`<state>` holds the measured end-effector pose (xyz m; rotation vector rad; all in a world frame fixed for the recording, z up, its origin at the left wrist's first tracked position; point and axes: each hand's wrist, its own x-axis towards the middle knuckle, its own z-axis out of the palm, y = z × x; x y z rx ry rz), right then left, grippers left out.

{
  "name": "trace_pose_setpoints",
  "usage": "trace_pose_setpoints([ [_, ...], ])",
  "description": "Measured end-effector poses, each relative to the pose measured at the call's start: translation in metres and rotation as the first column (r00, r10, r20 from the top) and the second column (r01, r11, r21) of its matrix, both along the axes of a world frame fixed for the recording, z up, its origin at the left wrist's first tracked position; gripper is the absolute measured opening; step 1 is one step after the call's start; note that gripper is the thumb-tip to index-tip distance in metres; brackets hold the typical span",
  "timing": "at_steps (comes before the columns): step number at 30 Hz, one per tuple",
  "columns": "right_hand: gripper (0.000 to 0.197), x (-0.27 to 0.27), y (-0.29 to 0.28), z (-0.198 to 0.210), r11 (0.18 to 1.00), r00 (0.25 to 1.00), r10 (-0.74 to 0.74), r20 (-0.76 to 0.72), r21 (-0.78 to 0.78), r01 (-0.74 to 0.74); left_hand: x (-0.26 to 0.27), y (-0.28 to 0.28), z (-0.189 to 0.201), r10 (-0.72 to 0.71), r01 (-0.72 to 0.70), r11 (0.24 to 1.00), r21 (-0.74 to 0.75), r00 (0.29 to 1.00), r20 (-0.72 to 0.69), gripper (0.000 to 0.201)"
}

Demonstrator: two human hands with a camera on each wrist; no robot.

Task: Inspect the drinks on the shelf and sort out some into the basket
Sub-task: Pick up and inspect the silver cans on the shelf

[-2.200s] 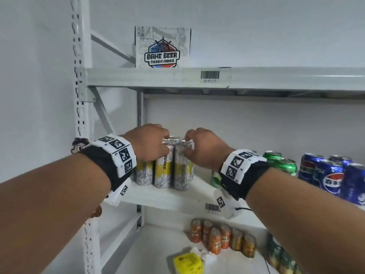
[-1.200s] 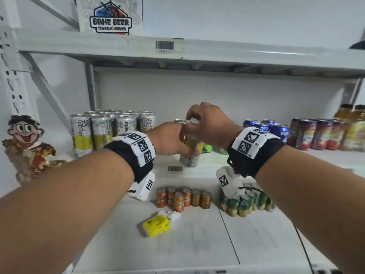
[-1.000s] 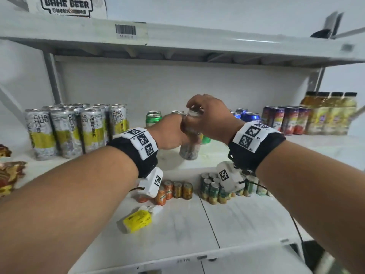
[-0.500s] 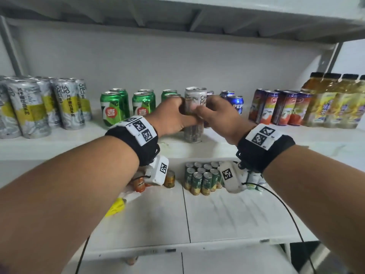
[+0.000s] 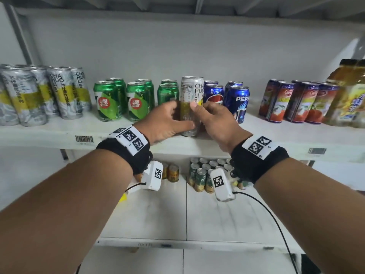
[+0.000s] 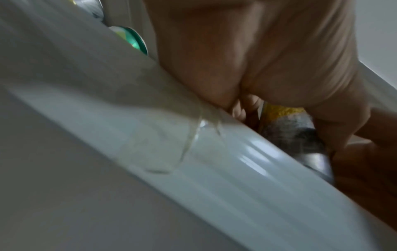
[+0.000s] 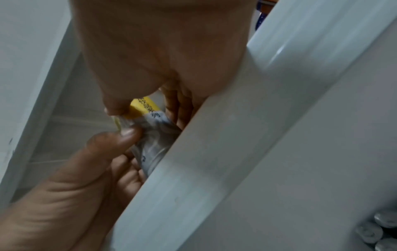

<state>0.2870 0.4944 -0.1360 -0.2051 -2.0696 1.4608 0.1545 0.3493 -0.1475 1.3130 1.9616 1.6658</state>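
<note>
A tall silver and yellow can [image 5: 192, 95] stands upright near the front of the white shelf [image 5: 49, 135], between green cans and blue cans. Both hands hold its lower half. My left hand [image 5: 177, 117] wraps it from the left, thumb across the front near the base. My right hand [image 5: 199, 112] grips it from the right, thumb on the yellow band. The left wrist view shows the can [image 6: 285, 125] past the palm and behind the shelf edge [image 6: 193, 144]. In the right wrist view both thumbs press on the can [image 7: 152, 135]. No basket is in view.
Along the same shelf stand more tall silver-yellow cans [image 5: 39, 95], green cans [image 5: 122, 99], blue Pepsi cans [image 5: 236, 101], red-blue cans [image 5: 296, 103] and yellow juice bottles [image 5: 347, 95]. Small cans [image 5: 203, 175] crowd the back of the lower shelf.
Both hands have carried the tall can from the group at the left rightwards along the shelf and lowered it between the green and blue cans. My grip slid from its top to its lower half.
</note>
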Motion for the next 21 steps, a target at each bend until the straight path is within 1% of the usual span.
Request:
trace_pose_setpoints([
  [2,0.054,0.0011,0.0007,0.0016,0.997,1.0,0.03,0.0,-0.068,-0.03,-0.0023,0.0,-0.0006,-0.031,0.03,0.999,0.036,0.999,0.023,0.07],
  [4,0.057,0.0032,0.0015,0.0018,0.987,0.998,0.058,-0.004,-0.149,-0.058,-0.0032,-0.0001,-0.0027,-0.08,0.074,0.995,0.07,0.994,0.073,0.065],
  [7,0.056,0.0044,0.0009,0.0024,0.98,0.996,0.085,-0.005,-0.18,-0.084,-0.0045,-0.0009,-0.003,-0.139,0.127,0.987,0.096,0.981,0.133,0.061],
  [13,0.047,0.0062,0.0027,0.003,0.974,0.996,0.092,-0.006,-0.206,-0.091,-0.0049,0.0014,-0.0018,-0.13,0.125,0.99,0.068,0.988,0.08,0.059],
  [19,0.049,0.0046,0.002,0.0037,0.978,0.996,0.093,0.01,-0.19,-0.089,-0.0006,-0.0006,0.0011,-0.107,0.105,0.993,0.048,0.993,0.041,0.055],
  [21,0.053,0.0042,0.0008,0.0034,0.978,0.996,0.09,0.006,-0.191,-0.087,-0.0005,-0.0009,0.0009,-0.109,0.107,0.993,0.049,0.993,0.036,0.05],
])
